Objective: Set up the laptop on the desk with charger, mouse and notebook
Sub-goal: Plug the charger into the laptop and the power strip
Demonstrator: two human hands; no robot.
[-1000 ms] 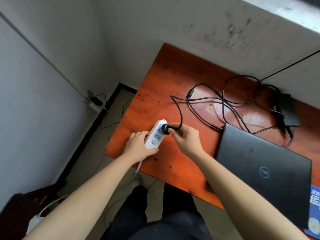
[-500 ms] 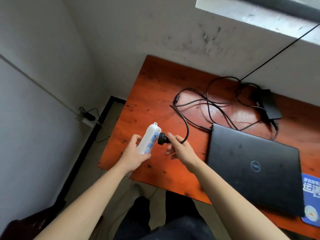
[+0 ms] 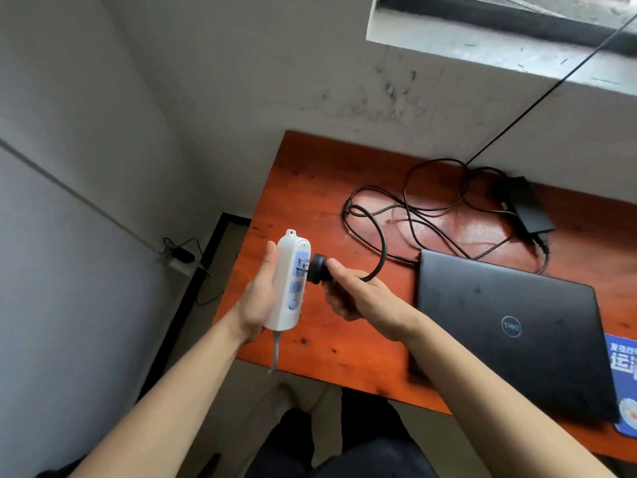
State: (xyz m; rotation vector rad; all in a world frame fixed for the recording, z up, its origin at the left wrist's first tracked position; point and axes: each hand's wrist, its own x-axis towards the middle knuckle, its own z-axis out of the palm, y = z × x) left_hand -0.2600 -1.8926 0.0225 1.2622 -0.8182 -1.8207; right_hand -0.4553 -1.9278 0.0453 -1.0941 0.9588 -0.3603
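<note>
Head view. Left hand [image 3: 256, 298]: grip wrapped round a white power strip [image 3: 287, 281], thumb along its far edge, strip held near upright above the table's [image 3: 310, 188] left front corner. A white cord hangs from the strip's lower end.

Right hand [image 3: 362, 298]: grip pinched on the charger's black plug [image 3: 317, 269]. The plug's prongs are at the strip's top socket with bare metal showing between plug and strip, so it is not fully seated.

The black cable [image 3: 381, 246] arcs from the plug back to loose loops on the table. Charger brick [image 3: 527, 210] lies at the back, near the wall. Laptop [image 3: 510, 326], lid closed, lies flat on the table's right side. A blue printed item [image 3: 624, 374] sits just beside its right edge; I cannot tell what it is.
</note>
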